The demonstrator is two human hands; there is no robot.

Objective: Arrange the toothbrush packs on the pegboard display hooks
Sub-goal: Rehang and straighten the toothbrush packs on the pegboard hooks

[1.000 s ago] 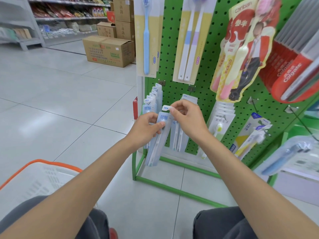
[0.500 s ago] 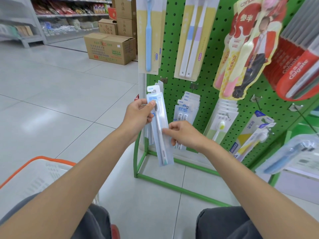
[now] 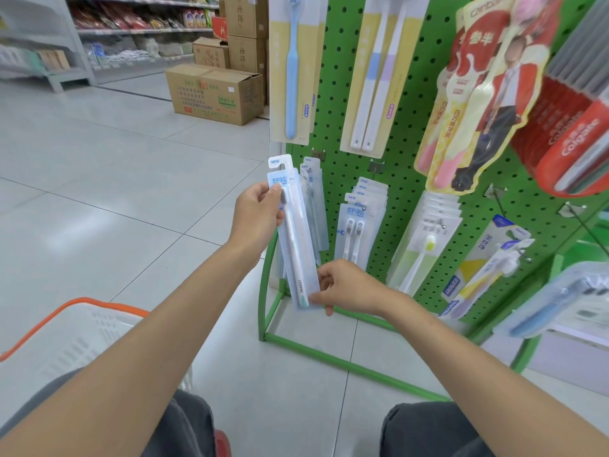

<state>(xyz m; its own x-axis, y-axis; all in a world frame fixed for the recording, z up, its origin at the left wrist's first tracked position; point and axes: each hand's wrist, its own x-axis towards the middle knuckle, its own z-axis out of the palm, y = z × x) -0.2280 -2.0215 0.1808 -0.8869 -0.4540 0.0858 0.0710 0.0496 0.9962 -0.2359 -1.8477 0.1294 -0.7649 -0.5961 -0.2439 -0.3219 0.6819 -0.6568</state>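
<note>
Both hands have shifted on the toothbrush pack [image 3: 298, 245]: the left hand [image 3: 255, 216] now clamps its fingers on the top, and the right hand [image 3: 346, 288] pinches the bottom end. Raised before the lower left edge of the pegboard [image 3: 403, 179], the pack is on no hook yet, its hang tab [image 3: 280, 160] free for threading.

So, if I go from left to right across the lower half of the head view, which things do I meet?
In order: orange-rimmed basket → left hand → held toothbrush pack → twin-brush packs → yellow-headed brush packs → tilted blue-and-yellow packs → blue brush in a clear case.
</note>
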